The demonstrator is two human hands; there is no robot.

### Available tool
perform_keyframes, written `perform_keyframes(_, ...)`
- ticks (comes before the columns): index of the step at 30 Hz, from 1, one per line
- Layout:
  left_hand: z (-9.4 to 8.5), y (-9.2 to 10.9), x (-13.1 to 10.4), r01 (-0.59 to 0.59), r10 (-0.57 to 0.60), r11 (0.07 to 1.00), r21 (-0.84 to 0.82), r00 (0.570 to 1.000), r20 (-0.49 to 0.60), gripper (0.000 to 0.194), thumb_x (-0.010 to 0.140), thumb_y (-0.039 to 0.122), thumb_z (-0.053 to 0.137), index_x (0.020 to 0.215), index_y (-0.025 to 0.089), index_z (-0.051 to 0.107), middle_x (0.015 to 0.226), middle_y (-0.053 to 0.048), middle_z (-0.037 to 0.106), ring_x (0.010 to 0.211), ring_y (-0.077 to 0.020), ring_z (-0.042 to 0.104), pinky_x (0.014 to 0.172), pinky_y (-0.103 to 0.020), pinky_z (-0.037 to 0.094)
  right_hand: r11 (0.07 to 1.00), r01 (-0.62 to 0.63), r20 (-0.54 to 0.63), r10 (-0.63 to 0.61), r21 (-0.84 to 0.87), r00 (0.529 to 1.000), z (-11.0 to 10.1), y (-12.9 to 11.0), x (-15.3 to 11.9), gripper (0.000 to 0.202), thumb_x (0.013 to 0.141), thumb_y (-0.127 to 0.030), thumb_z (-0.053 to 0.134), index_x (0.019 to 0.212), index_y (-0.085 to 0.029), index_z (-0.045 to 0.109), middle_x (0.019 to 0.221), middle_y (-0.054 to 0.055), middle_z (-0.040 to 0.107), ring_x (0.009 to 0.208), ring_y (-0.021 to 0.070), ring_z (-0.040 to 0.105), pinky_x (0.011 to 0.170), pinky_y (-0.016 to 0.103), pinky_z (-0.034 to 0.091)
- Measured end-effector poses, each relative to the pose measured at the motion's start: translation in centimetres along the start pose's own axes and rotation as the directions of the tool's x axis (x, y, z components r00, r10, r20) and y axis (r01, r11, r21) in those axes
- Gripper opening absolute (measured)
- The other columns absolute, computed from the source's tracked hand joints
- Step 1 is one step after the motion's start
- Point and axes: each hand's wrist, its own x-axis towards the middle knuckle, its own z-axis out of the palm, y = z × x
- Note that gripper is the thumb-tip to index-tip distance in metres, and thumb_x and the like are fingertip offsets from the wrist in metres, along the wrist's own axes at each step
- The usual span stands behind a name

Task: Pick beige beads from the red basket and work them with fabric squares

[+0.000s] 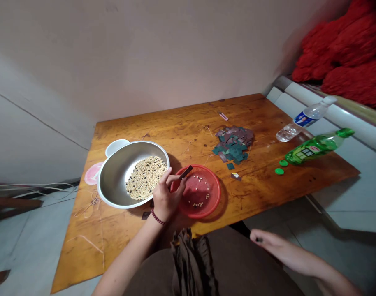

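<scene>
My left hand (pixel 167 195), with a dark red bead bracelet (pixel 158 217) on its wrist, is closed in a pinch on a small dark strip (pixel 186 172). It hovers between a steel basin (pixel 112 181) and a red plastic basket (pixel 219 193), over the basket's left rim. Pale beans mixed with some dark ones (pixel 146 177) lie in the basin. A few pale beans (pixel 198 204) are scattered in the basket. Off the table's front edge, low at the right, my right hand (pixel 263 238) is curled closed; a dark spot shows in it, too small to name.
Small green and brown scraps (pixel 234 144) are heaped on the wooden table (pixel 175 123). Two bottles, one clear (pixel 302 119) and one green (pixel 317 148), lie or stand at the right beside green caps (pixel 279 171). A white dish (pixel 115 146) and pink disc (pixel 91 174) sit behind the basin.
</scene>
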Motion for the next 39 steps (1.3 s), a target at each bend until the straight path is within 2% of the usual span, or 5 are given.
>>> perform_keyframes(2, 0.0, 0.2, 0.1, -0.007, 0.006, 1.0, -0.018, 1.0, -0.02, 0.068, 0.075, 0.015, 0.064, 0.131, 0.019, 0.026, 0.082, 0.0, 0.067, 0.074, -0.0102, 0.064, 0.076, -0.026, 0.052, 0.98, -0.113, -0.189, 0.143, 0.165, 0.971, -1.5, 1.1, -0.3, 0.037, 0.077, -0.064, 0.04, 0.08, -0.028, 0.049, 0.06, 0.002, 0.058, 0.053, 0.0218, 0.059, 0.048, 0.034, 0.046)
perform_keyframes(7, 0.0, 0.0, 0.2, 0.019, -0.02, 0.999, -0.029, 0.999, -0.041, 0.072, 0.073, 0.014, 0.066, 0.132, 0.019, 0.025, 0.083, -0.001, 0.066, 0.077, -0.0118, 0.064, 0.08, -0.03, 0.052, 0.92, 0.17, -0.626, 0.098, 0.353, 0.774, -6.4, -1.3, -0.7, 0.031, 0.074, -0.052, 0.055, 0.093, -0.027, 0.05, 0.098, 0.012, 0.065, 0.075, 0.0234, 0.065, 0.065, 0.037, 0.052)
perform_keyframes(15, 0.6, -0.3, -0.4, 0.009, -0.009, 1.0, -0.014, 1.0, -0.017, 0.074, 0.073, 0.015, 0.067, 0.133, 0.02, 0.025, 0.085, -0.001, 0.067, 0.083, -0.0135, 0.065, 0.085, -0.033, 0.052, 0.705, 0.355, -0.357, -0.152, 0.614, 0.921, -7.5, -9.4, 7.2, 0.019, 0.079, -0.033, 0.053, 0.093, -0.022, 0.052, 0.103, 0.009, 0.064, 0.086, 0.0182, 0.064, 0.078, 0.034, 0.051)
perform_keyframes(26, 1.8, -0.8, -0.8, -0.017, 0.025, 0.998, -0.068, 0.992, 0.124, 0.068, 0.078, 0.018, 0.062, 0.135, 0.019, 0.026, 0.09, -0.003, 0.069, 0.087, -0.0151, 0.065, 0.084, -0.033, 0.052, 0.842, 0.487, 0.211, -0.532, 0.232, 0.82, -5.6, -14.4, 15.3, 0.048, 0.071, -0.028, 0.07, 0.116, -0.017, 0.058, 0.115, 0.008, 0.062, 0.105, 0.0184, 0.058, 0.093, 0.033, 0.045)
perform_keyframes(39, 1.4, 0.4, 0.4, 0.041, -0.07, 0.978, 0.202, 0.988, 0.138, 0.07, 0.078, 0.023, 0.063, 0.137, 0.016, 0.025, 0.091, -0.006, 0.069, 0.084, -0.0185, 0.065, 0.072, -0.03, 0.05, 0.798, 0.602, 0.204, -0.589, -0.005, 0.782, -6.0, -15.1, 18.1, 0.032, 0.073, -0.026, 0.066, 0.102, -0.013, 0.069, 0.087, 0.007, 0.071, 0.071, 0.0129, 0.061, 0.063, 0.022, 0.046)
